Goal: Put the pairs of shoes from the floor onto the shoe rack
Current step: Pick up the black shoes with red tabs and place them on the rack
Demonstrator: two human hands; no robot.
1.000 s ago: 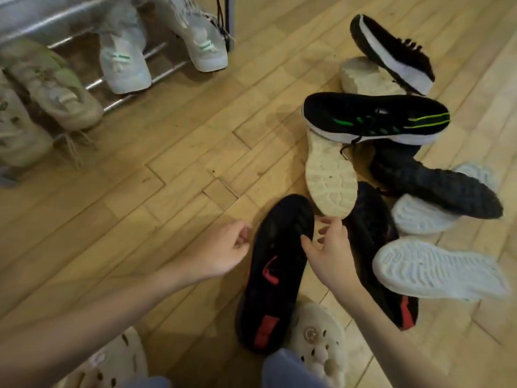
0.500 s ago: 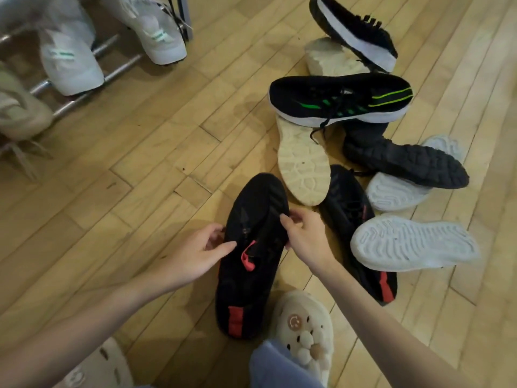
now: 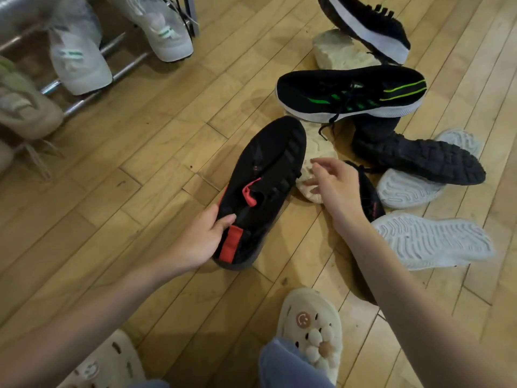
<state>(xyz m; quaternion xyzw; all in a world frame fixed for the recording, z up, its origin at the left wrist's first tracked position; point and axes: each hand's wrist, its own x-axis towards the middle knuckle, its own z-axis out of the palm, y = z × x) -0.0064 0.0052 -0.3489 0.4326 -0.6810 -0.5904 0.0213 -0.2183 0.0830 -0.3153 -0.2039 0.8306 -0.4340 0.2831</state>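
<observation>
No text, brand or number can be read; the only sign is a brown smiley-face charm [image 3: 303,320] on the cream clog [image 3: 310,326], lower centre.

You are looking at a wooden plank floor [image 3: 156,163] with a soft sheen. The black-and-red shoe [image 3: 265,175] is showing matt knit cloth. The shoe rack [image 3: 117,65] is gleaming with smooth metal bars. The white soles [image 3: 430,239] are looking like ridged rubber, the black sole [image 3: 428,161] lugged and rough. Your slippers [image 3: 310,326] are appearing as smooth matt foam.
</observation>
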